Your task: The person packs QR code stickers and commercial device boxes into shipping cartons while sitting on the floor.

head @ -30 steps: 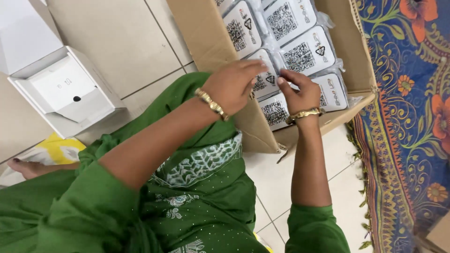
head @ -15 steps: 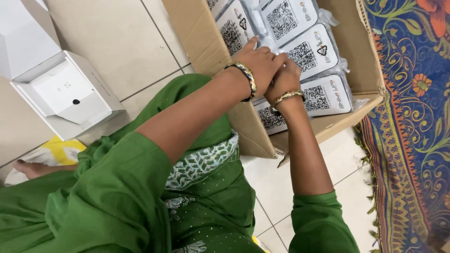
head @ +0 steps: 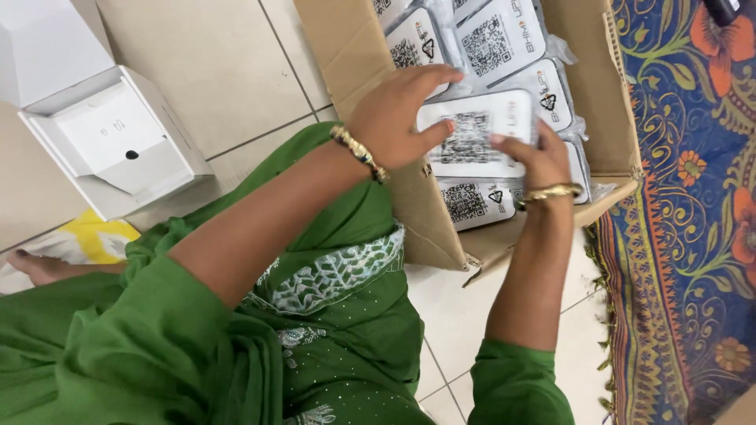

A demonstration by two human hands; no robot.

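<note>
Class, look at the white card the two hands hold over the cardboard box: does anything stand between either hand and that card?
Nothing visible does. The left hand and right hand both grip the card directly, above the other wrapped cards in the box.

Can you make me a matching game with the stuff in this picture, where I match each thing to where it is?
Things:
1. white plastic-wrapped card
2. open white box
3. cardboard box
4. patterned cloth

Places:
A. on the tiled floor at the far left
B. held between the left hand and the right hand
C. along the right edge of the picture
D. in front of the person, full of wrapped cards

Pairs: 1-B, 2-A, 3-D, 4-C
</note>
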